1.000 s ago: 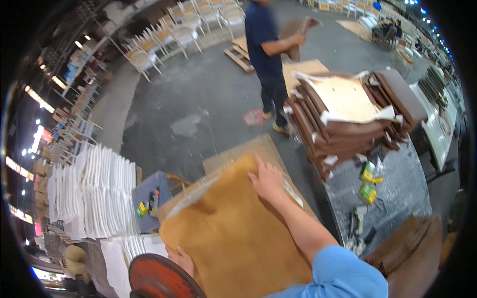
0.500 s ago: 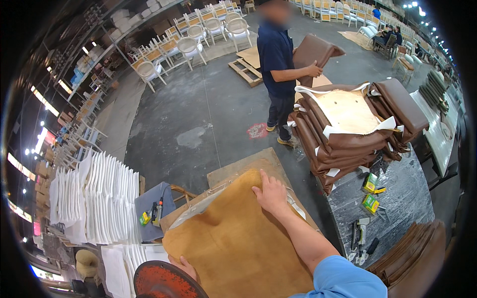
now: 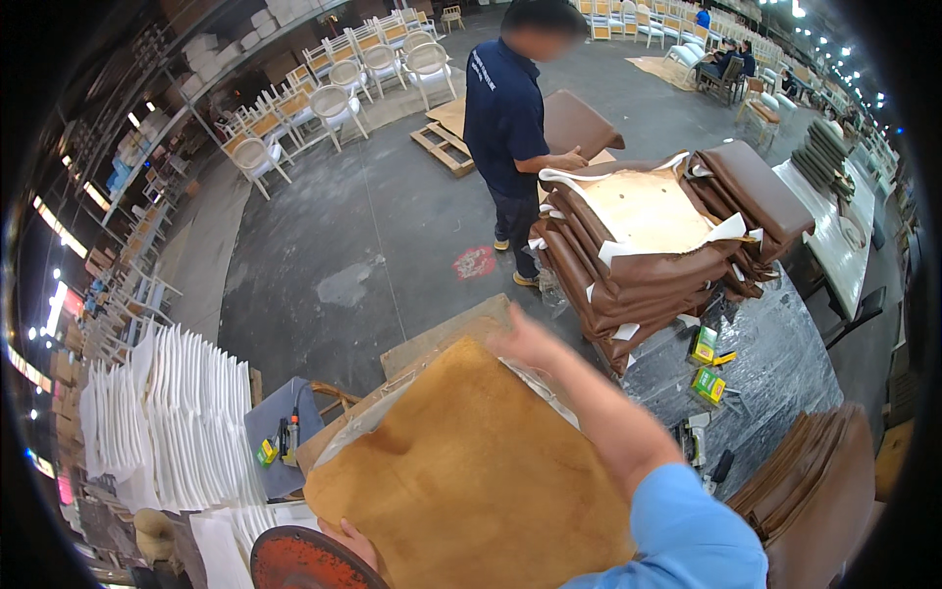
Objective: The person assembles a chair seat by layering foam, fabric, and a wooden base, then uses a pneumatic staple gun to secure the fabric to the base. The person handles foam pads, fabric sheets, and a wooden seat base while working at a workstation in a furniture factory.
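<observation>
Foam pad [image 3: 471, 471]: a tan, square-ish slab with a rough surface, held tilted in front of the person, low in the view, over a clear plastic sheet [image 3: 363, 432] and a flat board [image 3: 442, 339].
Right hand [image 3: 525, 344]: laid on the far top corner of the foam pad, fingers curled over its edge and gripping it; the forearm runs back to a light blue sleeve [image 3: 687, 535].
Left hand [image 3: 348, 543]: at the near lower edge of the foam pad, only partly seen; it touches the pad, but whether the fingers are closed on it I cannot tell.
Red disc [image 3: 309, 562]: round, rust-coloured, just beside the left hand at the bottom rim.
Seat cushions [image 3: 648, 245]: brown covered ones stacked on the table [image 3: 775, 363] to the right, one upturned on top showing pale wood and white trim.
Small boxes [image 3: 706, 363]: green and yellow, on the table near the stack.
Co-worker [image 3: 510, 128]: stands beyond the stack in a dark blue shirt, a hand on a brown cushion.
White chair parts [image 3: 162, 432]: stood in a row at the left.
Chairs [image 3: 334, 88]: white ones, well apart on the far floor.
</observation>
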A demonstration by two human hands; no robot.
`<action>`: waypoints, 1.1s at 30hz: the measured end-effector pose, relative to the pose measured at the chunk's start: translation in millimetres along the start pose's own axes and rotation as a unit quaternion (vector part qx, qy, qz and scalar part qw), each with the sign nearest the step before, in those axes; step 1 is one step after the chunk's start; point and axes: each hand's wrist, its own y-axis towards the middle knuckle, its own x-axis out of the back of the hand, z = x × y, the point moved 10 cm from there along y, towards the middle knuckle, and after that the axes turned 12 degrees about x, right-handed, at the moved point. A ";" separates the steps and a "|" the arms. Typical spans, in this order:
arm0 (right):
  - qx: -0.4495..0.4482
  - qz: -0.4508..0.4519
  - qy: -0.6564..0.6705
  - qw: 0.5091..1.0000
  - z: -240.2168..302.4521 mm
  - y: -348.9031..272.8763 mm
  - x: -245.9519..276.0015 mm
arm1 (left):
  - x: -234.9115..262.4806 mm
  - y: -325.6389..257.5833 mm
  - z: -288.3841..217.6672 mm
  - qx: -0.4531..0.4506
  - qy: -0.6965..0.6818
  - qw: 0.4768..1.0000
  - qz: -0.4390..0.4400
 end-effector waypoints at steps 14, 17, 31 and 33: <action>0.039 0.013 -0.052 0.998 39.3 42.1 82.9 | 0.9 -4.5 1.4 0.063 0.012 0.994 0.088; 0.083 0.002 -0.137 0.987 26.9 -12.4 -20.0 | -4.8 -7.6 -8.8 0.061 -0.019 0.993 0.101; 0.052 -0.143 -0.017 0.988 10.4 -46.8 -32.6 | -7.3 17.2 14.1 0.140 -0.308 0.933 0.126; 0.083 -0.170 0.002 0.982 22.2 -48.5 -33.5 | -2.5 44.4 31.9 0.202 -0.414 0.876 0.140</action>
